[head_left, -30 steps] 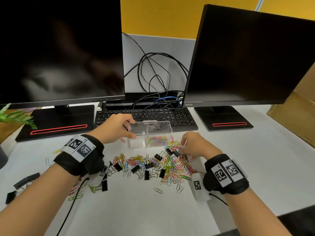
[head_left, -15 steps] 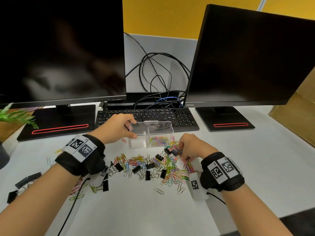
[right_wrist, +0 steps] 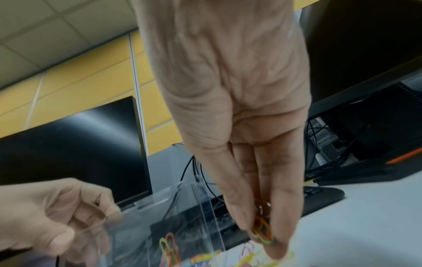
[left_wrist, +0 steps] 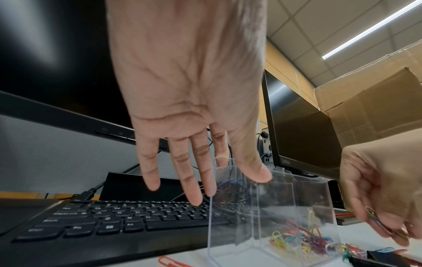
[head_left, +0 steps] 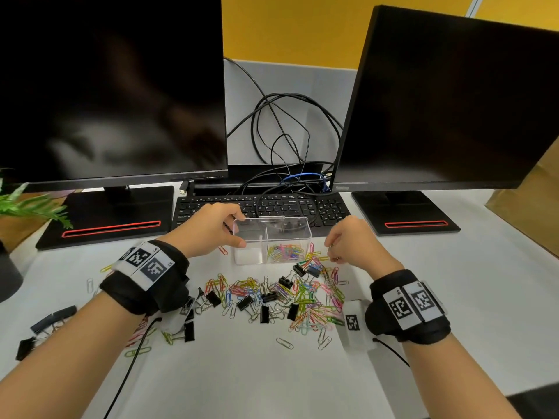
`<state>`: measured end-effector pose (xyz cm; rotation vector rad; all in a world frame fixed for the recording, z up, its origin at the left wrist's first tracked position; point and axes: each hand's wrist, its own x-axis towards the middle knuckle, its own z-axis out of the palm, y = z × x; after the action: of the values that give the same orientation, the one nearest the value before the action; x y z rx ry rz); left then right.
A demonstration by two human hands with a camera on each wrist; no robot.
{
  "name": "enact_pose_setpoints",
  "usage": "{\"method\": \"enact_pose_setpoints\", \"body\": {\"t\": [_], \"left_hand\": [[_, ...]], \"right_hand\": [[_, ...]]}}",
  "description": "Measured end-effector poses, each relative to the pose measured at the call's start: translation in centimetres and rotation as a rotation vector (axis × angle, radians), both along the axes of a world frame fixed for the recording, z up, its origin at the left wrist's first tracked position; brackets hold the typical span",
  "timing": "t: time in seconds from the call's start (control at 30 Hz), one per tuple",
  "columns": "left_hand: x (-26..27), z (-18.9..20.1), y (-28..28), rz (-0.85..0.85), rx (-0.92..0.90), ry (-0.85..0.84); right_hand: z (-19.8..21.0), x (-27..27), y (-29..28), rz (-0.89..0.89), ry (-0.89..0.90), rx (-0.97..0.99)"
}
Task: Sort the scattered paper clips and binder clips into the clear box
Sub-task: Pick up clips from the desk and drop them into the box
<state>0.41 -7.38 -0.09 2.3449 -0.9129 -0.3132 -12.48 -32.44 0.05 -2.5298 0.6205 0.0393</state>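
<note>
The clear box [head_left: 273, 219] stands in front of the keyboard, divided in two. Its right compartment holds coloured paper clips [head_left: 286, 252]; the left one looks empty. My left hand [head_left: 236, 231] grips the box's left end, thumb on the front corner and fingers over the far rim; in the left wrist view, the thumb [left_wrist: 260, 176] rests on the rim. My right hand [head_left: 332, 254] hovers just right of the box and pinches a few coloured paper clips [right_wrist: 262, 232]. A pile of paper clips [head_left: 311, 309] and black binder clips [head_left: 245, 302] lies in front of the box.
Behind the box are a black keyboard [head_left: 272, 205], tangled cables [head_left: 281, 140] and two dark monitors on stands. A cardboard box [head_left: 532, 213] is at the right and a plant [head_left: 30, 204] at the left. More binder clips [head_left: 45, 323] lie at the far left.
My right hand has lifted slightly off the pile, towards the right end of the box, with paper clips pinched in its fingers. The left hand has stayed on the box.
</note>
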Motion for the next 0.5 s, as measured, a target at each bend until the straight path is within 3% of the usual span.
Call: {"method": "enact_pose_setpoints", "body": {"t": [0.23, 0.5], "left_hand": [[0.0, 0.1, -0.1, 0.0, 0.015, -0.01], [-0.1, 0.2, -0.1, -0.001, 0.024, -0.013]], "right_hand": [[2.7, 0.7, 1.1, -0.017, -0.461, 0.202], [1.1, 3.7, 3.8, 0.155, -0.422, 0.121]]}}
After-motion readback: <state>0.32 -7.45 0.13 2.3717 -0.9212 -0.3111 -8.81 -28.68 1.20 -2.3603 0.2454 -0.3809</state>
